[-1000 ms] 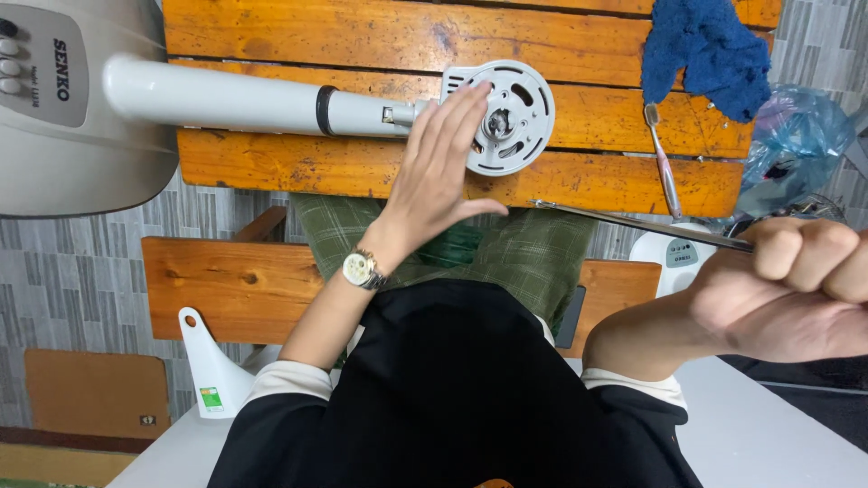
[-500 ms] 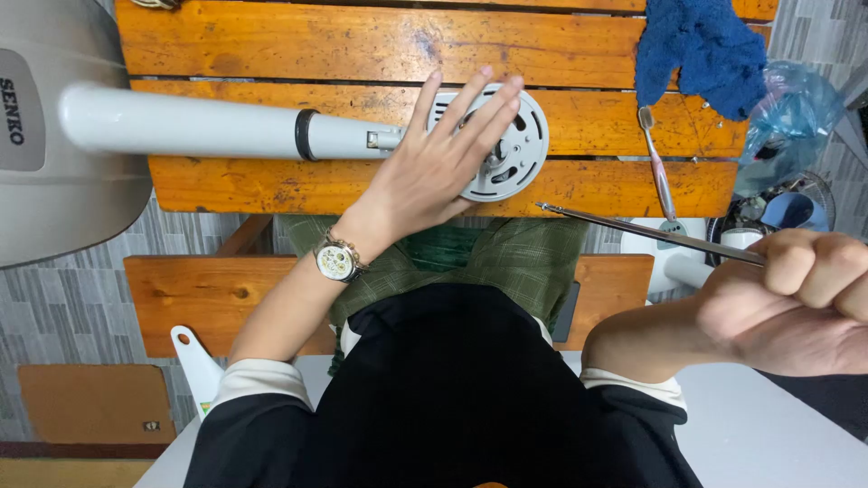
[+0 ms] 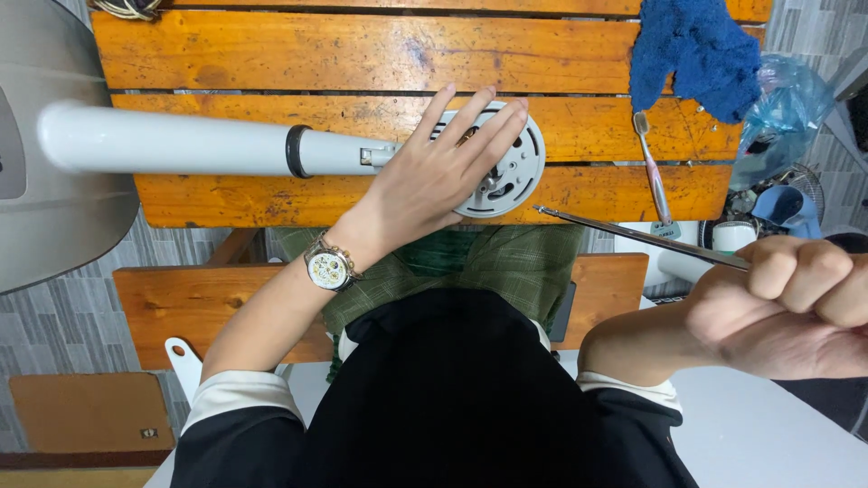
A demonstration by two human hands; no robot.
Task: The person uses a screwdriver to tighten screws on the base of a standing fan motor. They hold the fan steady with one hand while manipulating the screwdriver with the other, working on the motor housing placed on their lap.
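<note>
On the wooden slatted desk, seen from above, a white fan stand lies on its side: a long white pole running left to right, ending in a round grey motor housing with slots and holes. The left hand, with a wristwatch on its wrist, lies flat and open on that housing, fingers spread and pressing down, gripping nothing. Compared with a second ago, this hand has slid further across the round housing, so its fingertips now reach the far rim, and the pole and housing sit a little lower and further right in view. The right hand is closed in a tight fist near the camera on the right, holding a long thin metal rod, likely a screwdriver shaft, whose tip points left towards the housing; that tip has moved nearer to the housing than before but is still apart from it. This suggests the housing is being steadied while the tool is brought in. A blue cloth and a toothbrush lie on the desk to the right, and the fan's grey base is at far left.
</note>
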